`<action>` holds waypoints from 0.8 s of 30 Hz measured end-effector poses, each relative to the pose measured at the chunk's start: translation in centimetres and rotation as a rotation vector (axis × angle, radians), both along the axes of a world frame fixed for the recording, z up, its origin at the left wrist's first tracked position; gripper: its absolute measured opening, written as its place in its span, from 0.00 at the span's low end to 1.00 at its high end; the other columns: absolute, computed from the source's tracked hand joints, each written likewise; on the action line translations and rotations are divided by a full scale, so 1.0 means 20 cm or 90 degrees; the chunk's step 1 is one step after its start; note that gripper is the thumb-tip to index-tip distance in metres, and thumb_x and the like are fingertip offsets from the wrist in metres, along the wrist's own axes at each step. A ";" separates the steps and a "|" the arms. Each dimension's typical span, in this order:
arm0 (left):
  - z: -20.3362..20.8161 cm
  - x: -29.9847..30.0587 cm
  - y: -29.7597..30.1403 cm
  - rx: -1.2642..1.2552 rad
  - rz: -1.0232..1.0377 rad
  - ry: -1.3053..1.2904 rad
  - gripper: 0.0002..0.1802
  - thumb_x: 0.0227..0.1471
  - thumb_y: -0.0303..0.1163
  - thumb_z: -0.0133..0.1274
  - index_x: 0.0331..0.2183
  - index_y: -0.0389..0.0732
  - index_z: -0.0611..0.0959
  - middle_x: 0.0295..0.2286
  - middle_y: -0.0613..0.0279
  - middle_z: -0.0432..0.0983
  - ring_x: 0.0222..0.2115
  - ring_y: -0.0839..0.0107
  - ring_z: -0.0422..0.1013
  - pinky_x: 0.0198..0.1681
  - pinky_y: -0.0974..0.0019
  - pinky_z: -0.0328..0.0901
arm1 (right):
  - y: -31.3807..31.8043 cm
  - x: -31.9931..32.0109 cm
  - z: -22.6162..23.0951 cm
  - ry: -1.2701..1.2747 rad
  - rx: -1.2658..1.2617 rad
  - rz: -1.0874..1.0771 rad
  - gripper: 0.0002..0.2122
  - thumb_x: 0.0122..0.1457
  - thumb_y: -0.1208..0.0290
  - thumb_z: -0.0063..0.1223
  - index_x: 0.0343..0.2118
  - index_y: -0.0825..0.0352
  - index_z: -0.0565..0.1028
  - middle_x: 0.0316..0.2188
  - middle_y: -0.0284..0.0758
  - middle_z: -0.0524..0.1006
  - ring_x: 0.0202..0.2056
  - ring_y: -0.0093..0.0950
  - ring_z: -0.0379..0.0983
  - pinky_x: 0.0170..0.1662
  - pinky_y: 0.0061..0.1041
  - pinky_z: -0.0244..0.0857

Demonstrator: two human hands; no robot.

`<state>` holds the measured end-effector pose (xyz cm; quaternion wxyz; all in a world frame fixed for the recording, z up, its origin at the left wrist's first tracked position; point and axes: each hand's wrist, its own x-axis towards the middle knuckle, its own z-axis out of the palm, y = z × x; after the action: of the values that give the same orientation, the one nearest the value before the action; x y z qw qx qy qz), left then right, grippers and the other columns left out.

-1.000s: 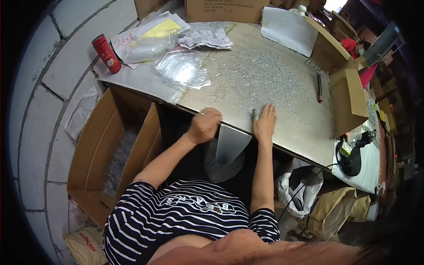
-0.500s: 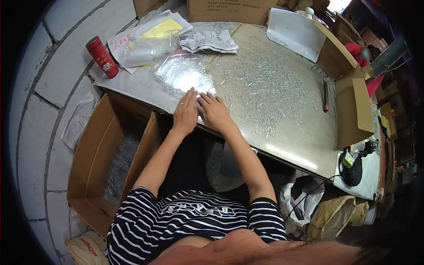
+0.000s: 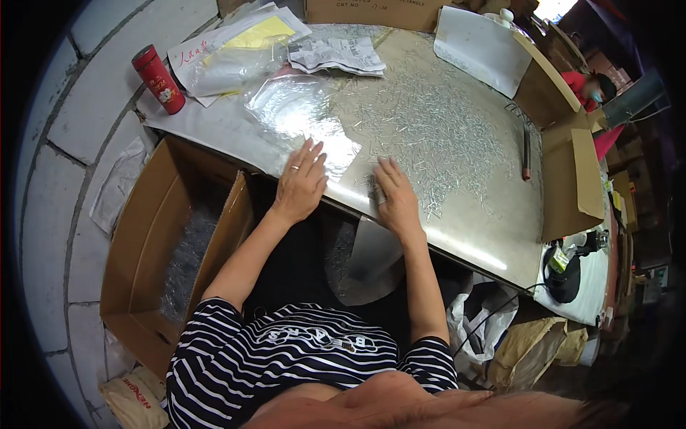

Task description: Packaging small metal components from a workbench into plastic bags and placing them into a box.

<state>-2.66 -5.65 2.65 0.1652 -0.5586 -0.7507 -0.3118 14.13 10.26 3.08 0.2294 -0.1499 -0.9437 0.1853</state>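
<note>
My left hand [image 3: 301, 184] lies palm down at the table's near edge, fingers stretched out, just short of the bright glare on the metal tabletop [image 3: 243, 146]. Nothing is in it. Farther right, my right hand [image 3: 397, 200] rests on the table with its fingers extended and holds nothing visible. Its fingertips are at the near left fringe of many small, thin metal pins [image 3: 457, 136], which spread loosely over the right half of the table. Beyond my left hand is a clear plastic bag [image 3: 275, 104], lying flat and partly washed out by the glare.
A red flask [image 3: 158, 80] stands at the far left, beside papers [image 3: 187, 66] and a folded newspaper [image 3: 336, 56]. An open cardboard box [image 3: 136, 261] with clear plastic bags sits below on the left. Cardboard flaps [image 3: 568, 171] and a dark rod [image 3: 527, 150] border the right side. Another person [image 3: 582, 86] is in the background.
My hands were close together before the plastic bag. The right hand has moved right to the pins, and the left has shifted only slightly.
</note>
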 end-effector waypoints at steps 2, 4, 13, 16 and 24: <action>-0.04 0.03 -0.01 -0.066 -0.141 -0.041 0.20 0.51 0.29 0.51 0.47 0.35 0.74 0.53 0.48 0.66 0.56 0.53 0.60 0.58 0.52 0.55 | 0.02 0.05 -0.01 0.010 -0.001 -0.045 0.16 0.56 0.77 0.46 0.49 0.66 0.73 0.57 0.41 0.67 0.61 0.43 0.57 0.61 0.36 0.53; -0.09 0.10 -0.02 -0.055 -0.152 0.029 0.23 0.50 0.28 0.52 0.50 0.35 0.73 0.51 0.52 0.66 0.54 0.55 0.62 0.57 0.54 0.57 | 0.03 0.06 -0.01 -0.014 0.018 -0.068 0.16 0.56 0.77 0.45 0.49 0.65 0.73 0.57 0.41 0.67 0.61 0.43 0.56 0.61 0.37 0.53; -0.16 0.11 0.01 0.130 -0.182 -0.149 0.08 0.47 0.25 0.55 0.33 0.38 0.80 0.31 0.59 0.73 0.34 0.60 0.69 0.40 0.62 0.63 | 0.02 0.29 0.01 0.021 0.021 -0.130 0.14 0.57 0.77 0.49 0.47 0.67 0.74 0.54 0.41 0.70 0.59 0.41 0.60 0.60 0.34 0.56; -0.14 0.09 0.08 0.141 -0.124 -0.265 0.03 0.50 0.26 0.53 0.28 0.37 0.78 0.26 0.57 0.72 0.31 0.59 0.69 0.35 0.62 0.64 | -0.12 0.37 0.10 0.137 -0.046 -0.162 0.14 0.51 0.84 0.50 0.41 0.70 0.76 0.44 0.42 0.75 0.49 0.41 0.70 0.52 0.34 0.64; 0.02 -0.05 0.22 0.296 -0.075 -0.537 0.10 0.59 0.29 0.48 0.27 0.34 0.76 0.20 0.68 0.70 0.24 0.78 0.66 0.31 0.73 0.62 | -0.26 0.53 0.16 0.213 -0.215 -0.187 0.10 0.55 0.81 0.52 0.41 0.71 0.76 0.40 0.41 0.78 0.42 0.35 0.75 0.47 0.27 0.67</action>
<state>-3.68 -1.25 3.03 -0.0513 -0.3733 -0.6294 -0.6796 24.65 5.05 6.20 0.3780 -0.2884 -0.8167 0.3271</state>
